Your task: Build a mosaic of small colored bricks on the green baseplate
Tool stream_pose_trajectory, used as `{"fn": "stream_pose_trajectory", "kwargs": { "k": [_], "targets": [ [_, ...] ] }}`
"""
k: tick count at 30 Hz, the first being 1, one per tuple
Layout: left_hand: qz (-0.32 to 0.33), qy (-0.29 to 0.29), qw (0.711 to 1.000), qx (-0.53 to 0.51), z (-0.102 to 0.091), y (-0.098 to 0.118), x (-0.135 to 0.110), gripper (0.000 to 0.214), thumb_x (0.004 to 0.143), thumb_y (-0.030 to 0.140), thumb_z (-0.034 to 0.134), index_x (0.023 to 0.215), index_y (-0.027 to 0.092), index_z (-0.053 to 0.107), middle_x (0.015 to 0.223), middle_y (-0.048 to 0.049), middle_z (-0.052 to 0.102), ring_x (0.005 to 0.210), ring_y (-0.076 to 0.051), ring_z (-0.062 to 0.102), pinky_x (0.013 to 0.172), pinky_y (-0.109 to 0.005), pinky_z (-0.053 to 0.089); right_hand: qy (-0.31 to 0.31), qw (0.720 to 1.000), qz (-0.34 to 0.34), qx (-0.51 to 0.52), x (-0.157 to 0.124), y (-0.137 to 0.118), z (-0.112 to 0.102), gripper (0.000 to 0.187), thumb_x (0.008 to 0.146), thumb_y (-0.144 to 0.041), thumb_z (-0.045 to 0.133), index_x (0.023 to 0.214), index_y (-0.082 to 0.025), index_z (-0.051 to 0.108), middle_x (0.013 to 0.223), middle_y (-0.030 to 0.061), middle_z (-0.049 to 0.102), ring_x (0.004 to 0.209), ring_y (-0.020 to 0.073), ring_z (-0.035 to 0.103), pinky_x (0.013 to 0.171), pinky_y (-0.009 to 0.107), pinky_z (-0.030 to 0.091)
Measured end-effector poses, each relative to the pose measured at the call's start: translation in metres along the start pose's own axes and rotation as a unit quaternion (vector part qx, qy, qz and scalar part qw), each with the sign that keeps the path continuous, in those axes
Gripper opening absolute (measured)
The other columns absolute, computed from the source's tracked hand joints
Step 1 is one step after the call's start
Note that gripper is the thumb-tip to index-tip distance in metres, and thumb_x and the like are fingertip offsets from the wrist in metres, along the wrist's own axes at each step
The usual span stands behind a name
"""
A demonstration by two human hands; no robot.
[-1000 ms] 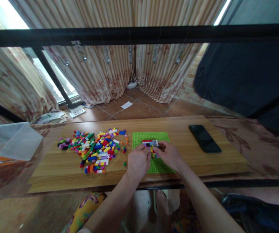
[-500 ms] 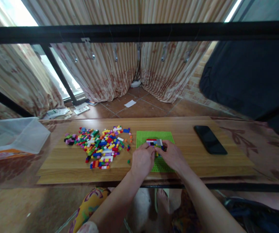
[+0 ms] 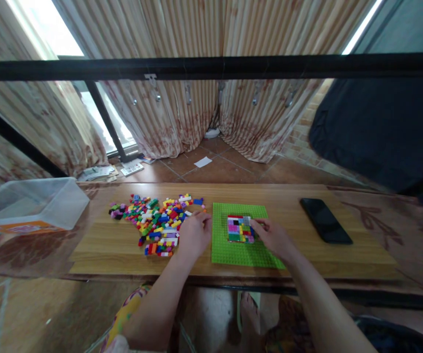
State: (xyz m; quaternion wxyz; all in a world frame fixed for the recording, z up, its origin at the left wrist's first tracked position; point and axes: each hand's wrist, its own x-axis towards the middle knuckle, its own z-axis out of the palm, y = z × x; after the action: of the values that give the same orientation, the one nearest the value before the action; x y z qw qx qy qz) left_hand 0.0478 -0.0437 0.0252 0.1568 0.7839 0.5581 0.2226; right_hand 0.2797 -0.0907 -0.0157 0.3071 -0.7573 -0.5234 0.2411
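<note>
A green studded baseplate (image 3: pixel 221 250) lies on the wooden board. On it sits a low, roughly square build of toy bricks (image 3: pixel 235 229) in pink, red, green, grey, blue and yellow. My right hand (image 3: pixel 273 237) is at the build's right edge, its bent fingertips together against the upper right corner; whether a loose brick is between them is hidden. Left of the baseplate, my left hand (image 3: pixel 194 236) is over the right side of a pile of loose toy bricks (image 3: pixel 156 218). Its fingers are curled and pointing down, and anything in them is too small to make out.
A black phone (image 3: pixel 325 220) lies on the right of the wooden board (image 3: pixel 292 260). At the far left stands a clear plastic bin (image 3: pixel 42 198) with an orange label. A black rail (image 3: pixel 197 67) crosses in front of the curtains.
My left hand has left the build and moved left to the brick pile. My right hand has drawn slightly right, uncovering the build. The view has shifted a little.
</note>
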Motion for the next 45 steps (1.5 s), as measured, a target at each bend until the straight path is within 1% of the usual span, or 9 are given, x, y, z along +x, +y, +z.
{"fn": "stream_pose_trajectory", "kwargs": {
  "k": [5,10,15,19,24,31,35,38,45],
  "targets": [
    [-0.067,-0.032,0.997,0.036,-0.018,-0.025,0.006,0.026,0.085,0.017,0.048,0.092,0.022,0.073,0.090,-0.0038,0.073,0.084,-0.016,0.066,0.076,-0.025,0.047,0.025,0.999,0.026,0.004,0.004,-0.001,-0.005,0.046,0.087,-0.052,0.048,0.100,-0.014,0.070,0.080,0.0113,0.073,0.073,0.0218,0.068,0.067,0.031,0.050],
    [-0.067,-0.068,0.994,0.060,-0.021,-0.034,0.001,0.025,0.081,0.016,0.052,0.092,0.023,0.072,0.091,-0.0038,0.074,0.087,-0.017,0.067,0.078,-0.025,0.047,0.041,0.999,0.018,-0.006,0.003,-0.007,-0.005,0.044,0.086,-0.049,0.049,0.098,-0.014,0.072,0.078,0.0111,0.072,0.073,0.0233,0.068,0.068,0.032,0.049],
    [-0.049,-0.096,0.990,0.087,-0.017,-0.027,-0.004,0.019,0.080,0.021,0.054,0.088,0.022,0.071,0.087,-0.0049,0.073,0.084,-0.020,0.067,0.073,-0.027,0.047,0.049,0.998,0.012,-0.030,0.001,-0.014,-0.004,0.042,0.086,-0.047,0.048,0.099,-0.013,0.071,0.079,0.0106,0.072,0.072,0.0221,0.067,0.065,0.031,0.048],
    [-0.028,-0.079,0.987,0.137,-0.008,-0.019,-0.005,0.015,0.080,0.022,0.054,0.082,0.019,0.068,0.086,-0.0082,0.071,0.082,-0.022,0.067,0.071,-0.030,0.048,0.030,0.998,0.005,-0.057,-0.001,-0.020,-0.005,0.041,0.087,-0.046,0.047,0.097,-0.014,0.070,0.079,0.0093,0.072,0.074,0.0224,0.066,0.065,0.031,0.046],
    [-0.022,-0.065,0.985,0.159,0.001,-0.014,-0.006,0.017,0.083,0.024,0.053,0.091,0.016,0.066,0.092,-0.0101,0.069,0.090,-0.022,0.066,0.074,-0.029,0.048,0.048,0.996,-0.005,-0.080,-0.002,-0.020,-0.004,0.042,0.087,-0.047,0.046,0.097,-0.014,0.070,0.080,0.0096,0.072,0.073,0.0221,0.066,0.065,0.031,0.045],
    [-0.038,-0.078,0.984,0.154,-0.002,-0.008,-0.005,0.020,0.087,0.019,0.046,0.091,0.016,0.065,0.093,-0.0097,0.068,0.086,-0.020,0.066,0.071,-0.028,0.046,0.049,0.996,0.001,-0.076,-0.003,-0.024,-0.005,0.038,0.086,-0.044,0.050,0.096,-0.015,0.071,0.078,0.0084,0.073,0.072,0.0219,0.066,0.065,0.031,0.045],
    [-0.018,-0.030,0.992,0.124,-0.003,-0.002,-0.006,0.019,0.088,0.023,0.046,0.087,0.019,0.065,0.090,-0.0065,0.068,0.080,-0.019,0.065,0.066,-0.027,0.044,0.048,0.997,0.010,-0.064,-0.004,-0.029,-0.007,0.036,0.086,-0.042,0.050,0.097,-0.014,0.071,0.079,0.0078,0.073,0.073,0.0219,0.066,0.066,0.031,0.045],
    [0.010,-0.003,0.999,0.046,0.001,0.004,-0.006,0.017,0.087,0.022,0.048,0.085,0.020,0.065,0.087,-0.0031,0.068,0.076,-0.015,0.063,0.065,-0.024,0.043,0.053,0.996,0.008,-0.067,-0.005,-0.031,-0.009,0.036,0.086,-0.041,0.051,0.097,-0.014,0.071,0.080,0.0079,0.073,0.076,0.0222,0.067,0.068,0.031,0.045],
    [0.046,-0.036,0.988,-0.142,0.019,0.024,-0.011,0.017,0.084,0.017,0.051,0.089,0.020,0.067,0.087,-0.0002,0.070,0.072,-0.011,0.061,0.067,-0.021,0.045,0.046,0.998,0.001,-0.052,-0.007,-0.033,-0.010,0.033,0.087,-0.039,0.050,0.098,-0.015,0.070,0.082,0.0068,0.074,0.077,0.0200,0.067,0.069,0.029,0.046]
  ]
}}
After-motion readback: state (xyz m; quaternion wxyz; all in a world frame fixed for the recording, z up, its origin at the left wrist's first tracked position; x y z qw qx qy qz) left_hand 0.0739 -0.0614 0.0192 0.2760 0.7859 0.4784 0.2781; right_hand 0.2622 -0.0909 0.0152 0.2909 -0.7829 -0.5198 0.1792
